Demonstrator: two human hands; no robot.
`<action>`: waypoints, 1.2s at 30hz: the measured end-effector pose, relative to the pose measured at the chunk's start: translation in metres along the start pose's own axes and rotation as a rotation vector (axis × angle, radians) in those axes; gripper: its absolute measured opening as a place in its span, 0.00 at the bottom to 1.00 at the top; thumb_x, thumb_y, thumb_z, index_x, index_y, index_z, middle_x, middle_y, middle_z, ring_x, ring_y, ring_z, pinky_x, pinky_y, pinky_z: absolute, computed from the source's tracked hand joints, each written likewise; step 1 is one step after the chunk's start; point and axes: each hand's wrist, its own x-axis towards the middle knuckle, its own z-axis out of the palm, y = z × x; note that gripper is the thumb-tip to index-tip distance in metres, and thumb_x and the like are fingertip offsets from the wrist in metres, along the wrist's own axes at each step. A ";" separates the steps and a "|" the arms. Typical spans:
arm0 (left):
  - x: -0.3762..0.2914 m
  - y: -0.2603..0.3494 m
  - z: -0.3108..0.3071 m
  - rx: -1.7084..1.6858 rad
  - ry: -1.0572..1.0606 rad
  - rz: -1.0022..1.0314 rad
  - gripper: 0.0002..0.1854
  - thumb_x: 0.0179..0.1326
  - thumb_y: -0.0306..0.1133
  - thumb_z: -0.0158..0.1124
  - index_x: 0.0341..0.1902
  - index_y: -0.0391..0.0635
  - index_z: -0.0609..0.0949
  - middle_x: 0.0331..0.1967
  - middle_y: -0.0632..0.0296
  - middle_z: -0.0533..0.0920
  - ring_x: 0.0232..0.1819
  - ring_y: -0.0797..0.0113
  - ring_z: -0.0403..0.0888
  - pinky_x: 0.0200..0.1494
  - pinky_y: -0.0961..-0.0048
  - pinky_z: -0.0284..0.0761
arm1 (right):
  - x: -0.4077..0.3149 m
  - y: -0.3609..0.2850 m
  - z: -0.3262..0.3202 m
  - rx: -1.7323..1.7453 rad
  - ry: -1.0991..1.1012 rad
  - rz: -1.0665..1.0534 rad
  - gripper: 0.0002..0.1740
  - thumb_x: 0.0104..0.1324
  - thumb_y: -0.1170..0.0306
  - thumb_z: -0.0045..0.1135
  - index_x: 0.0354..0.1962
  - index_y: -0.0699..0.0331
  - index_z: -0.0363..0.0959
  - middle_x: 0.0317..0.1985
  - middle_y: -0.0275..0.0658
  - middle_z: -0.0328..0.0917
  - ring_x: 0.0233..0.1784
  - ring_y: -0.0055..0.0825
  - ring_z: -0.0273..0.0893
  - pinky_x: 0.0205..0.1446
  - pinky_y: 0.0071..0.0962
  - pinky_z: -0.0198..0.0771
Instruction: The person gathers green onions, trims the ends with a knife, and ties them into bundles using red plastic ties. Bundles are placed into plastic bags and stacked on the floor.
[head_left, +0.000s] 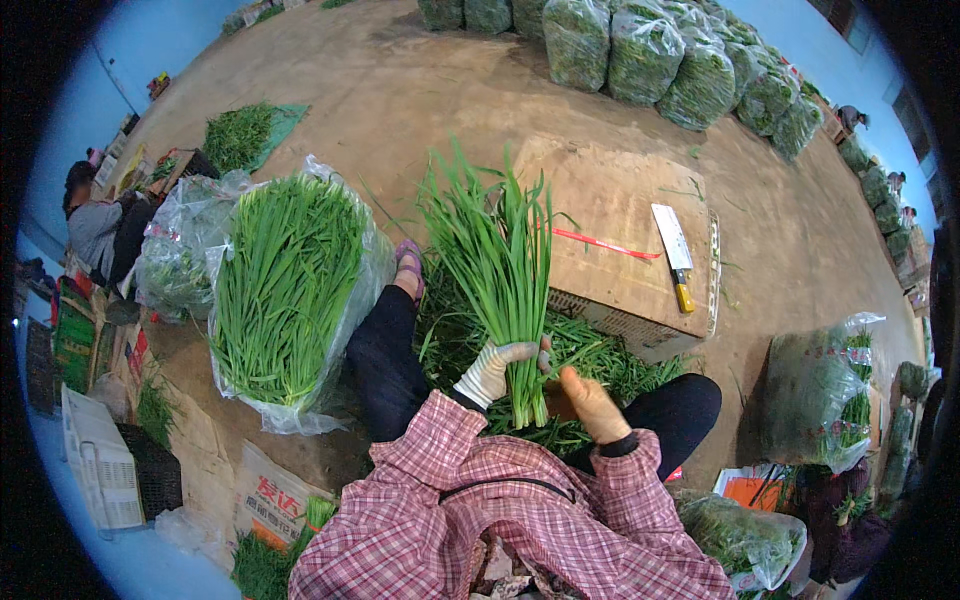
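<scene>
My left hand (486, 375), in a pale striped glove, grips an upright bunch of long flat green leaves (517, 300), probably garlic chives, low around the stems. The pale cut ends point towards my lap. My right hand (596, 409), in a tan glove, is just right of those stems; its inner fingers are partly hidden. Beyond the bunch stands a cardboard box (600, 180) with a cleaver (673, 240) on its top, yellow handle towards me. Also on the box lies a red printed strip (607, 245). Loose green leaves (600, 349) cover the floor between my legs.
A clear plastic bag packed with chives (292, 292) stands left of my leg. Filled bags (645, 56) line the far side, and a wrapped bundle (806, 397) is at right. Another person (97, 217) sits at far left. White crate (101, 457) at lower left.
</scene>
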 end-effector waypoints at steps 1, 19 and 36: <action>0.001 0.001 0.001 0.030 -0.007 0.017 0.19 0.58 0.33 0.73 0.51 0.37 0.82 0.38 0.59 0.85 0.39 0.63 0.86 0.46 0.62 0.84 | 0.003 0.014 0.009 0.213 -0.081 0.135 0.39 0.69 0.32 0.53 0.42 0.64 0.79 0.32 0.31 0.79 0.34 0.23 0.76 0.38 0.27 0.70; 0.008 -0.007 -0.018 0.194 0.062 0.125 0.33 0.54 0.36 0.80 0.63 0.47 0.79 0.53 0.66 0.84 0.53 0.68 0.82 0.55 0.66 0.79 | 0.029 -0.059 0.042 -0.892 0.514 -0.894 0.23 0.53 0.76 0.66 0.49 0.63 0.79 0.56 0.45 0.80 0.59 0.46 0.76 0.62 0.44 0.69; -0.006 0.008 -0.010 0.120 -0.081 0.017 0.20 0.55 0.40 0.77 0.45 0.40 0.83 0.37 0.59 0.85 0.33 0.63 0.84 0.38 0.63 0.81 | 0.037 -0.099 0.016 0.147 0.404 -0.684 0.16 0.74 0.76 0.54 0.57 0.72 0.76 0.50 0.39 0.83 0.50 0.23 0.81 0.55 0.24 0.77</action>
